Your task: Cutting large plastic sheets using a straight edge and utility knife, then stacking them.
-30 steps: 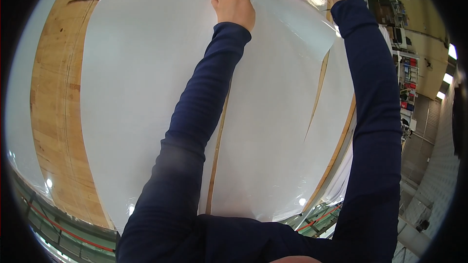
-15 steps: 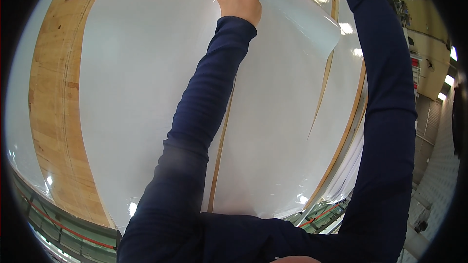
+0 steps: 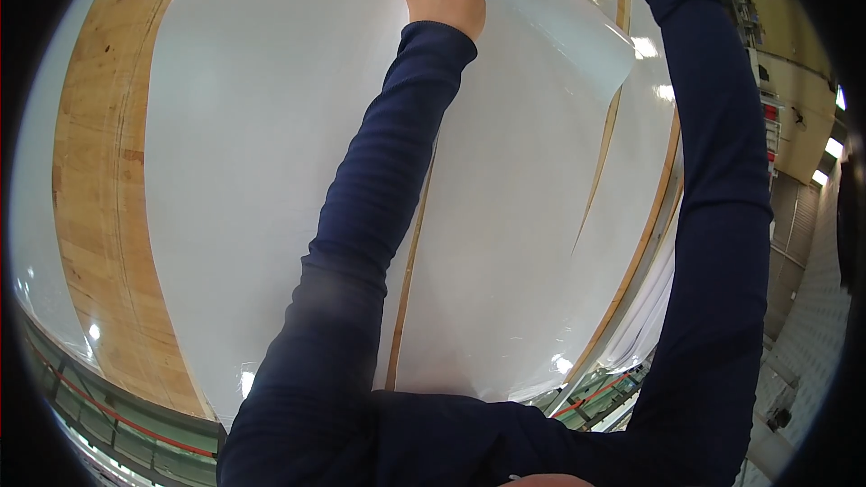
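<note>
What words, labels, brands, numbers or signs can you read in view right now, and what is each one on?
None can be read.
White sheeting: no lettering visible.
Wooden tabletop: grain and dark marks only, no legible text.
Navy sleeves: no lettering visible.
Red items at the right: too small and blurred to tell.

The plastic sheeting [image 3: 271, 144] was a plain, pale greyish white, turning faintly bluish on its folded flap [image 3: 575, 34]. The wooden table [image 3: 95, 171] was honey-tan with dark brown streaks, and the sleeves [image 3: 383, 162] were solid navy blue.
</note>
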Demonstrator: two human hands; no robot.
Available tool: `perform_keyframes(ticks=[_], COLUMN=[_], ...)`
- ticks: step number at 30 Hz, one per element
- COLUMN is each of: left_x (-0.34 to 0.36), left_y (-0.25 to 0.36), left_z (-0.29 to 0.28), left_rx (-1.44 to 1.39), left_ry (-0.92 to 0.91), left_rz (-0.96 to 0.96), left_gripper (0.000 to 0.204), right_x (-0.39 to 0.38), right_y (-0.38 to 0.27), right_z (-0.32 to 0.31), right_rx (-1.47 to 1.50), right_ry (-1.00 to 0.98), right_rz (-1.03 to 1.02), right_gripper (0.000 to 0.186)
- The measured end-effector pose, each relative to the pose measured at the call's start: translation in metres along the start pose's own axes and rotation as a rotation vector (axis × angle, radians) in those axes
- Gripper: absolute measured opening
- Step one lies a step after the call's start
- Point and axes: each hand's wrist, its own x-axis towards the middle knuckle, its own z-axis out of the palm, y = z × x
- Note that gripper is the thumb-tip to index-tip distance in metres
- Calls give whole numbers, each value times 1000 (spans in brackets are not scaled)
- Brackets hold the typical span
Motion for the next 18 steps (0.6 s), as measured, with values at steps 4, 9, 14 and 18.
perform_keyframes(ticks=[4, 9, 14, 18], left_x=[0, 0, 3, 5], left_y=[0, 0, -2, -1], left_z=[1, 0, -3, -4], left_rx=[3, -30, -16, -32], left_ry=[-27, -9, -11, -22], left_rz=[-6, -14, 21, 13], left_gripper=[24, 23, 22, 22], right_x=[-6, -11, -11, -1], right_y=[-6, -12, -13, -12], right_z=[3, 8, 8, 12], right_rx=[104, -10, -8, -46], right_ry=[-118, -72, -22, -39], right_rz=[-27, -23, -81, -64], right_gripper=[32, 31, 32, 32])
